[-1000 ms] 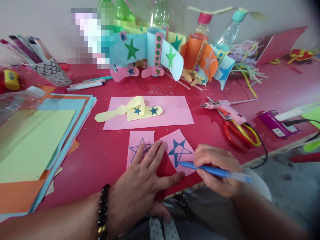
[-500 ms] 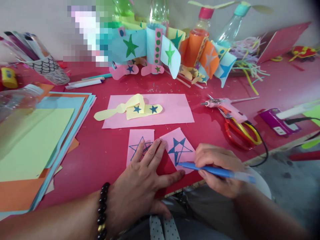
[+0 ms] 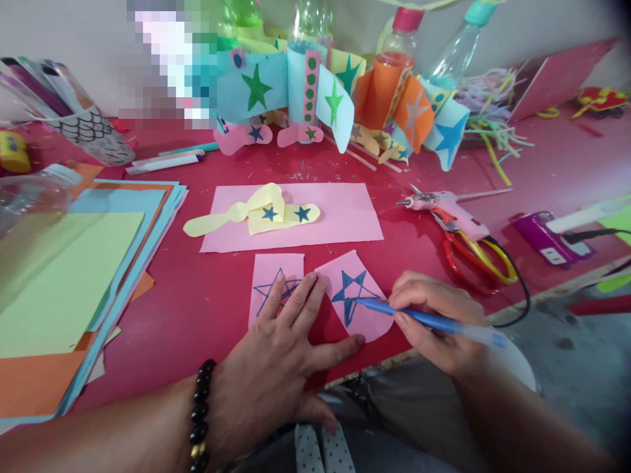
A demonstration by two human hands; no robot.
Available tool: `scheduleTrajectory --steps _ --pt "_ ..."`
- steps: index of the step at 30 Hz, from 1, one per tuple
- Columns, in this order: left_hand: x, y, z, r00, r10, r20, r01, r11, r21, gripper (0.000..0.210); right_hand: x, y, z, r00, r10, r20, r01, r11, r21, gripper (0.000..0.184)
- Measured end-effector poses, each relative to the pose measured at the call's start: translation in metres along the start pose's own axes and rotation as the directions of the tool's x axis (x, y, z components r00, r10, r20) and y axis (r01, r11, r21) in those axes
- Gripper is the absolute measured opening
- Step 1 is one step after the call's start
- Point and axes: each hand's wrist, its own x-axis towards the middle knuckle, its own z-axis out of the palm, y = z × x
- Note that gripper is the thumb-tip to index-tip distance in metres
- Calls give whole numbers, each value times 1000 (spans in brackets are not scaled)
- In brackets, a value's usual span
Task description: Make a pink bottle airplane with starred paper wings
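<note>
My right hand (image 3: 438,322) grips a blue marker (image 3: 424,319), its tip on the star drawn on the right pink paper piece (image 3: 374,322). Parts of that star are filled in blue; other parts are only outlined. With fingers spread, my left hand (image 3: 280,348) lies flat across the left pink paper piece (image 3: 261,269) and touches the edge of the right one. An outlined star on the left piece is partly hidden by my fingers. Behind them, yellow paper shapes (image 3: 288,215) with two blue stars rest on a pink sheet (image 3: 350,217).
Decorated bottles (image 3: 310,79) stand along the back. At left are stacked coloured papers (image 3: 73,276), a clear bottle (image 3: 39,197) and a cup of pens (image 3: 96,135). A pink glue gun (image 3: 458,213), red-and-yellow-handled pliers (image 3: 473,263) and a purple power strip (image 3: 552,240) lie at right.
The marker tip has moved up from the star's lower point toward its middle, my right hand shifting slightly with it. More blue fills the lower point. My left hand stays in place.
</note>
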Motion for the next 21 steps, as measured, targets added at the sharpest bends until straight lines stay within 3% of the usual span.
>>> scheduleTrajectory --steps 6,13,21 --pt "-2 0 2 1000 3 -2 -3 1000 10 97 1 -2 -1 987 -61 148 56 998 41 19" --pt "-2 -2 1 1000 21 -22 -20 1000 20 91 -1 2 -1 1000 22 -8 -22 1000 -14 16" --pt "2 1 -2 1000 11 -1 -11 1000 28 98 -1 -1 -2 988 -56 142 49 998 49 23"
